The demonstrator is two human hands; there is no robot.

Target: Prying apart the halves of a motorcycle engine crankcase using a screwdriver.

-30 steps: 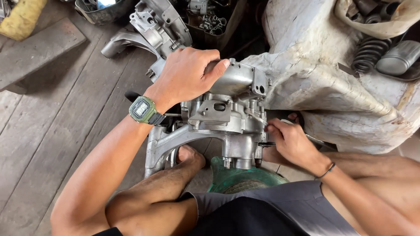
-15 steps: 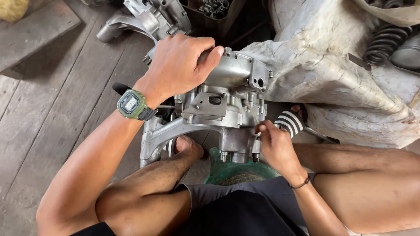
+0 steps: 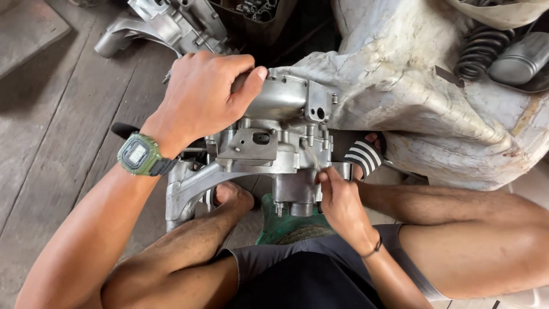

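A grey cast-metal engine casing stands on the wooden floor between my legs. My left hand, with a green digital watch on its wrist, grips the casing's top edge and steadies it. My right hand is at the casing's lower right side, fingers pinched on a thin metal tool that points up against the casing. My bare left foot rests under the casing, and my right foot in a striped sandal sits just right of it.
A big dirty white sack lies to the right of the casing, with a black coil spring and a grey metal part on top. Another metal casing lies at the far left. A green block sits under the casing.
My right hand moved left and up from beside the casing onto its lower right side, holding the thin tool. The view shifted closer; my left hand kept its grip on the top.
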